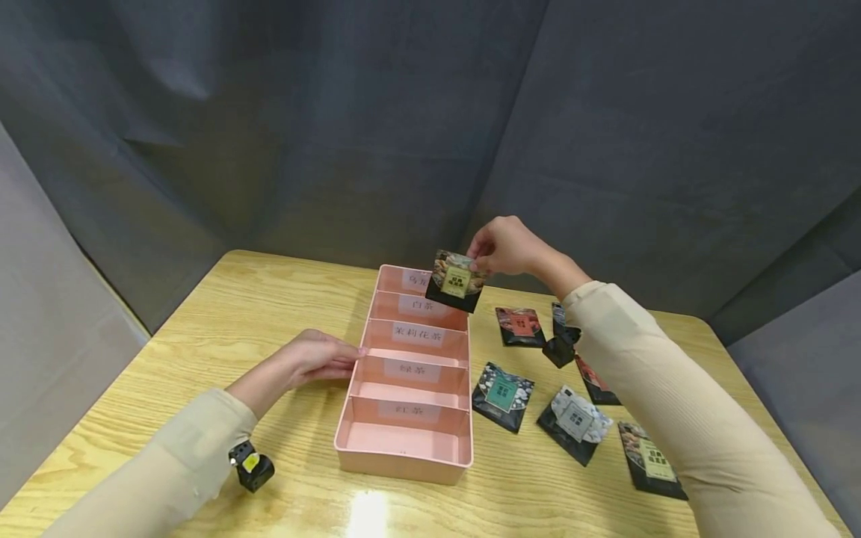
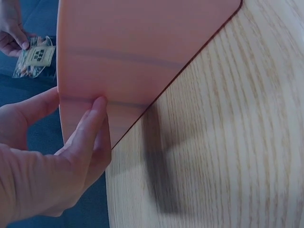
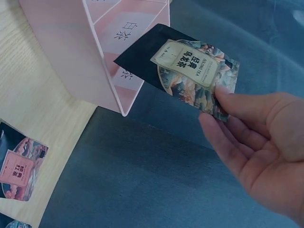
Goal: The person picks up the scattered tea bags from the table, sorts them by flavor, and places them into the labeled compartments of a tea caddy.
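A yellow-labelled oolong tea sachet (image 1: pixel 456 281) hangs from my right hand (image 1: pixel 507 245), pinched at its upper corner between thumb and fingers. It is held over the far end of a pink divided box (image 1: pixel 403 463), overlapping the rear compartments in the head view. The right wrist view shows the sachet's black end (image 3: pixel 147 54) pointing toward the box. My left hand (image 1: pixel 323 356) grips the box's left wall near the middle, one digit at the rim and the other fingers (image 2: pixel 97 118) against the outside. White labels with Chinese writing mark the compartments.
Right of the box lie a green-labelled sachet (image 1: pixel 503 396), a grey-labelled sachet (image 1: pixel 575 423), a red-labelled sachet (image 1: pixel 521 326) and another yellow-labelled sachet (image 1: pixel 651 461). A second red-labelled sachet (image 1: pixel 595 385) is partly hidden by the right sleeve. Dark curtain (image 1: pixel 377 134) hangs behind the wooden table (image 1: pixel 269 299).
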A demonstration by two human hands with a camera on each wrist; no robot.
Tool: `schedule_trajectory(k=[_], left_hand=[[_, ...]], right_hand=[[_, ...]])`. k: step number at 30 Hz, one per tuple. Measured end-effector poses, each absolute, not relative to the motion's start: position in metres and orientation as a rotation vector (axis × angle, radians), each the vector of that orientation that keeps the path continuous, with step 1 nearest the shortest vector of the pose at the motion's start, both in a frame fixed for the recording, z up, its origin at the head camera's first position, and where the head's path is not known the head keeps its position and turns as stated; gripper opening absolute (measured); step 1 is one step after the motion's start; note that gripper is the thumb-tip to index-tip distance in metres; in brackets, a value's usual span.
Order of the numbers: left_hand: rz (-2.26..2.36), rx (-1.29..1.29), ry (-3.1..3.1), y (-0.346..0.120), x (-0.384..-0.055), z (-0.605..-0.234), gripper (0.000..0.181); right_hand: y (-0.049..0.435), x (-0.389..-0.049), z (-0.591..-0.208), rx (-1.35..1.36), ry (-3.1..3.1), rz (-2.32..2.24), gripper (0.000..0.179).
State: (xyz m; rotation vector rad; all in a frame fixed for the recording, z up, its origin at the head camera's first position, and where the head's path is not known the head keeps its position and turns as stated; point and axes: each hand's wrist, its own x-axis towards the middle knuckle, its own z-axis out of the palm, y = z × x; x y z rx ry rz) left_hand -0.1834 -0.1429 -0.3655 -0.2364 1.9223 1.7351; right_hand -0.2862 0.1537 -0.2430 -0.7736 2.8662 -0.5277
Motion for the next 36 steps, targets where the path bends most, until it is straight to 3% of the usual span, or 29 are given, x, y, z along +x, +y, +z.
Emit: schedule_trajectory(k=[21, 36], left_hand=[[1.767, -0.256, 1.916, -0.140, -0.181, -0.367, 0.042], [1.749, -0.264, 1.944, -0.135, -0.180, -0.369, 0.040]], right_hand=[[0.136, -0.309, -0.261, -0.875, 2.969, -0.471, 0.007], [0.133, -0.324, -0.274, -0.800, 2.954, -0.339, 0.009]])
